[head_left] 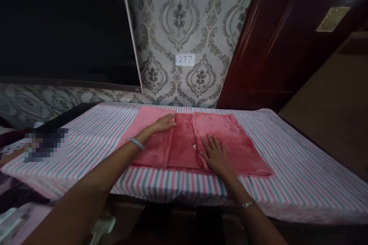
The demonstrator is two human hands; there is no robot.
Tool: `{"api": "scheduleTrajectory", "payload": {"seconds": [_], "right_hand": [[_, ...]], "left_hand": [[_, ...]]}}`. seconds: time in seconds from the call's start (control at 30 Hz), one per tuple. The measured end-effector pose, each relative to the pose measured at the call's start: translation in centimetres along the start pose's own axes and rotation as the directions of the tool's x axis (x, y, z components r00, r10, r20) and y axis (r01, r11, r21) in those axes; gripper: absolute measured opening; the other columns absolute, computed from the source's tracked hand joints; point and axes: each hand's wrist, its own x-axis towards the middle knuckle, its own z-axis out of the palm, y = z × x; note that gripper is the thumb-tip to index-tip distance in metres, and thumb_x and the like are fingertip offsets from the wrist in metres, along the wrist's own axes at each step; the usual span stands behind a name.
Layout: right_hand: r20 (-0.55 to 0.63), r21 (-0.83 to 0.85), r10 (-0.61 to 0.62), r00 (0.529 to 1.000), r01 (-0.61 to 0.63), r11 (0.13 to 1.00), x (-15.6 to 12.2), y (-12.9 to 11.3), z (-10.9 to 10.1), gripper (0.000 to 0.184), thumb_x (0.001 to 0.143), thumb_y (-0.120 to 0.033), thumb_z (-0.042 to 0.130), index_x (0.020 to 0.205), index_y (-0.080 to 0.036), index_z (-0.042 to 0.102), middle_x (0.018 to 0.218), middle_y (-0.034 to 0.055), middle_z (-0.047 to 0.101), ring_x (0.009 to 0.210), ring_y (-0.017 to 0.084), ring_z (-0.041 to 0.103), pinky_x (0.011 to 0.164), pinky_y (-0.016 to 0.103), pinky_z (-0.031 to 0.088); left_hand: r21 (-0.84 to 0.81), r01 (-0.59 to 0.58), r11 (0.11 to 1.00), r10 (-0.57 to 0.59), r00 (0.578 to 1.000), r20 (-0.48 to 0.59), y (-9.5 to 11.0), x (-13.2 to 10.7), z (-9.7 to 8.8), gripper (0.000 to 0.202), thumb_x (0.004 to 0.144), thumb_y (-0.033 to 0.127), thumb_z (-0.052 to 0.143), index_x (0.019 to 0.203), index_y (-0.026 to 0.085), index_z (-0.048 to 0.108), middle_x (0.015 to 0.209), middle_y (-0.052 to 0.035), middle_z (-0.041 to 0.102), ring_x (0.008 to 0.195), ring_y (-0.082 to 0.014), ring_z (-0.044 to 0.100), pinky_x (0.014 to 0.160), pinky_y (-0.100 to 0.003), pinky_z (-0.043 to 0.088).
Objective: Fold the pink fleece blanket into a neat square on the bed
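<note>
Head view: left hand (165,123) and right hand (216,155) lie open and flat on folded pink plush cloth (184,138) by striped worktop's (290,160) front edge; uneven pressure could skew the flaps.

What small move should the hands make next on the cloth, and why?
Probably slide the left hand toward you along its flap's edge to press the fold. Both sides of the pink cloth are folded inward; the right hand lies flat on its flap, the left touches the far end.
</note>
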Motion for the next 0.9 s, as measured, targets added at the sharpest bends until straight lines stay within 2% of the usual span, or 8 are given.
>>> {"api": "scheduleTrajectory", "payload": {"seconds": [0.1,0.2,0.37,0.47,0.57,0.7,0.8,0.9], "right_hand": [[-0.003,0.009,-0.004,1.000,0.004,1.000,0.0,0.0,0.3,0.060,0.101,-0.051,0.038,0.157,-0.030,0.032,0.166,0.0082,0.021,0.152,0.032,0.018,0.117,0.060,0.019],[-0.002,0.012,0.008,1.000,-0.008,1.000,0.0,0.2,0.5,0.059,0.101,-0.050,0.037,0.157,-0.030,0.032,0.166,0.0080,0.021,0.152,0.032,0.017,0.117,0.061,0.019],[0.047,0.062,0.041,0.998,-0.044,0.997,0.7,0.5,-0.3,0.059,0.099,-0.049,0.041,0.154,-0.029,0.038,0.164,0.0078,0.027,0.151,0.032,0.022,0.116,0.060,0.024],[-0.048,0.193,0.066,0.997,-0.056,0.980,2.2,-0.4,-1.4,0.056,0.098,-0.040,0.041,0.149,-0.018,0.046,0.157,0.0137,0.041,0.146,0.031,0.035,0.116,0.052,0.031],[-0.150,0.397,0.026,0.988,0.036,0.917,4.7,-2.8,-2.2,0.053,0.095,-0.028,0.040,0.145,-0.012,0.050,0.146,0.0146,0.054,0.131,0.024,0.053,0.111,0.040,0.040],[-0.029,0.566,0.016,0.999,0.003,0.825,9.0,-7.2,-2.3,0.055,0.091,-0.021,0.046,0.145,-0.015,0.049,0.132,0.0100,0.066,0.103,0.018,0.067,0.094,0.030,0.052],[0.019,0.570,0.036,0.999,-0.041,0.821,12.3,-9.7,-1.8,0.053,0.090,-0.020,0.050,0.143,-0.013,0.052,0.121,0.0097,0.071,0.101,0.019,0.069,0.092,0.030,0.053],[0.027,0.565,0.049,0.998,-0.055,0.823,15.3,-11.1,-1.2,0.051,0.089,-0.019,0.053,0.140,-0.014,0.056,0.115,0.0091,0.073,0.100,0.021,0.069,0.088,0.029,0.054]], "left_hand": [[0.324,0.172,0.930,-0.154,0.985,-0.080,-3.8,-4.2,-2.9,0.068,0.094,0.046,0.049,0.154,0.015,0.037,0.162,-0.0188,0.030,0.152,-0.0327,0.022,0.121,-0.054,0.020],[0.518,0.181,0.836,-0.166,0.983,-0.075,-6.1,-7.5,-2.5,0.063,0.097,0.045,0.042,0.155,0.019,0.035,0.164,-0.0183,0.026,0.153,-0.0336,0.019,0.119,-0.061,0.017],[0.552,0.112,0.827,-0.097,0.994,-0.056,-7.0,-9.6,0.0,0.056,0.098,0.038,0.041,0.151,0.022,0.042,0.162,-0.0168,0.031,0.151,-0.0333,0.024,0.119,-0.062,0.014],[0.505,0.118,0.855,-0.079,0.992,-0.098,-5.9,-10.0,-0.2,0.056,0.097,0.036,0.044,0.151,0.019,0.042,0.161,-0.0172,0.033,0.150,-0.0337,0.027,0.119,-0.060,0.018],[0.433,-0.004,0.901,0.058,0.992,-0.112,-3.8,-11.7,-0.4,0.051,0.097,0.035,0.045,0.145,0.018,0.050,0.153,-0.0170,0.046,0.143,-0.0307,0.039,0.118,-0.051,0.029],[0.330,-0.382,0.863,0.367,0.924,0.108,-2.1,-15.8,1.4,0.060,0.090,0.042,0.060,0.146,0.024,0.049,0.149,-0.0142,0.051,0.139,-0.0306,0.044,0.117,-0.050,0.032],[0.349,-0.419,0.838,0.386,0.908,0.164,-3.0,-17.7,3.6,0.073,0.087,0.035,0.065,0.153,0.026,0.038,0.156,-0.0150,0.043,0.143,-0.0314,0.040,0.116,-0.054,0.033],[0.406,-0.381,0.831,0.366,0.923,0.118,-4.6,-17.7,5.2,0.066,0.089,0.019,0.058,0.152,0.025,0.039,0.152,-0.0138,0.049,0.140,-0.0288,0.045,0.113,-0.051,0.038]]}}
